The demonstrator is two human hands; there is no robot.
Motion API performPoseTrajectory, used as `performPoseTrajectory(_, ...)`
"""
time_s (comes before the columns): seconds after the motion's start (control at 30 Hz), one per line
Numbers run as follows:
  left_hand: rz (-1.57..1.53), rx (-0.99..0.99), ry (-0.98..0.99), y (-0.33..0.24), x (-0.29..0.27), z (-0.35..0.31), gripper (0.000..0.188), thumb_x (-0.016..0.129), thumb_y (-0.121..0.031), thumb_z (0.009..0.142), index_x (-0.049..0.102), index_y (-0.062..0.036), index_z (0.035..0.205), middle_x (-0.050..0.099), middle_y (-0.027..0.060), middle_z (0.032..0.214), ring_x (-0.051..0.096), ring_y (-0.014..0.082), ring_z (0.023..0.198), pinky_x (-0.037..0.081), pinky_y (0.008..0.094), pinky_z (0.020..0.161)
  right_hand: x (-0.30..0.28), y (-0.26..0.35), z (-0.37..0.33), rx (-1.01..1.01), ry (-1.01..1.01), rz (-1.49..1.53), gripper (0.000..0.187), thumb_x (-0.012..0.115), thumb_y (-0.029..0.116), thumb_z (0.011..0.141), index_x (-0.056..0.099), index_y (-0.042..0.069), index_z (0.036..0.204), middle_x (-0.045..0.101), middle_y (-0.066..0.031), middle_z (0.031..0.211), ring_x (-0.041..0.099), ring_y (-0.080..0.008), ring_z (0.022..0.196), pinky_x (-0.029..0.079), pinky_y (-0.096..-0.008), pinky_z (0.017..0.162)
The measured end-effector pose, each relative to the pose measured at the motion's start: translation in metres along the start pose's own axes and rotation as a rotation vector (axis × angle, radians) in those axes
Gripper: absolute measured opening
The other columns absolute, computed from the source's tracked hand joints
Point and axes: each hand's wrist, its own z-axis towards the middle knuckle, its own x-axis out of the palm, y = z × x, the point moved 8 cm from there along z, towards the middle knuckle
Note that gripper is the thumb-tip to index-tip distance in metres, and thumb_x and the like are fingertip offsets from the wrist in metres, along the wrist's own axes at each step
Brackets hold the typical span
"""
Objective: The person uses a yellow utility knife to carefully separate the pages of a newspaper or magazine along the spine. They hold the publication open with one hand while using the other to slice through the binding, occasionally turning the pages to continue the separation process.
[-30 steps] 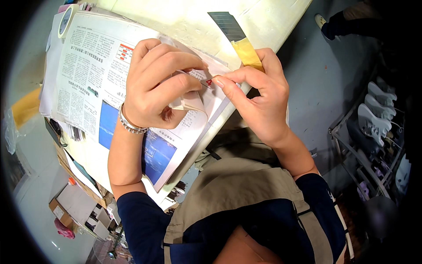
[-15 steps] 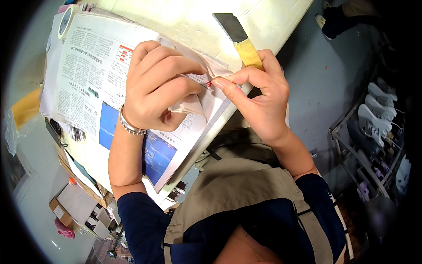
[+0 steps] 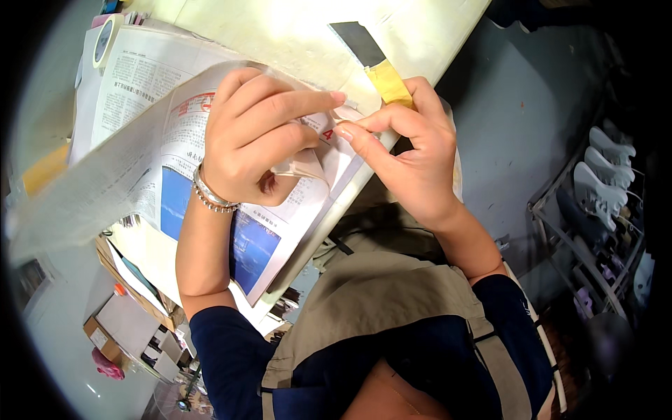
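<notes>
A stack of newspaper sheets (image 3: 253, 241) lies on the table under my hands. Its top sheet (image 3: 119, 164) is lifted and swings out to the left, blurred at its far end. My left hand (image 3: 262, 133) is closed over the curled edge of the paper, its index finger stretched toward my right hand. Thumb and index finger of my right hand (image 3: 409, 143) pinch the paper's corner. That same hand keeps a flat dark blade (image 3: 358, 43) with a yellow-wrapped handle (image 3: 389, 84) tucked behind its fingers, the blade pointing up and left.
The pale table (image 3: 294, 35) runs diagonally, its edge just below my right hand. A tape roll (image 3: 105, 40) stands at the far left. On the right is a metal rack (image 3: 560, 234) with grey shaped pieces (image 3: 602, 183). Boxes (image 3: 105, 337) sit at the lower left.
The top newspaper sheet has risen and swung out to the left. My left index finger has straightened toward the right hand. A person's leg at the upper right has moved mostly out of view.
</notes>
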Motion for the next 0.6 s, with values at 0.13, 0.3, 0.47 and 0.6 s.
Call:
performPoseTrajectory(0.13,0.047,0.027,0.015,-0.003,-0.004,0.003,0.021,0.063,-0.014,0.050,0.062,-0.0105,0.071,0.075,0.0038,0.104,0.057,0.0197,0.071,0.039,0.0338,0.069,-0.001,-0.001,0.000,0.001,-0.015,0.004,0.017,0.085,0.010,0.068,0.068,0.007,0.072,0.052,-0.0072,0.081,0.053,-0.0259,0.079,0.043,-0.0353,0.068)
performPoseTrajectory(0.3,0.095,0.033,0.140,-0.008,-0.012,0.007,0.019,0.066,-0.016,0.053,0.061,-0.0097,0.071,0.075,0.0038,0.104,0.058,0.0205,0.074,0.039,0.0351,0.071,0.000,0.001,0.001,0.009,-0.013,0.025,0.017,0.085,0.011,0.068,0.069,0.007,0.071,0.052,-0.0070,0.080,0.054,-0.0261,0.079,0.043,-0.0355,0.069)
performPoseTrajectory(0.47,0.030,0.000,-0.003,-0.002,-0.005,0.003,0.020,0.064,-0.011,0.049,0.057,-0.0098,0.068,0.075,0.0036,0.098,0.057,0.0229,0.070,0.040,0.0356,0.067,-0.001,-0.001,0.000,0.015,-0.021,0.017,0.017,0.085,0.012,0.068,0.069,0.007,0.072,0.052,-0.0073,0.080,0.054,-0.0265,0.079,0.043,-0.0353,0.069)
performPoseTrajectory(0.6,0.004,-0.022,-0.032,0.002,-0.002,0.003,0.020,0.061,-0.013,0.049,0.057,-0.0096,0.068,0.072,0.0034,0.091,0.057,0.0246,0.072,0.041,0.0359,0.068,-0.007,0.006,0.004,0.000,0.059,-0.067,0.013,0.080,0.012,0.074,0.070,0.007,0.080,0.052,-0.0089,0.080,0.056,-0.0285,0.079,0.044,-0.0364,0.070)
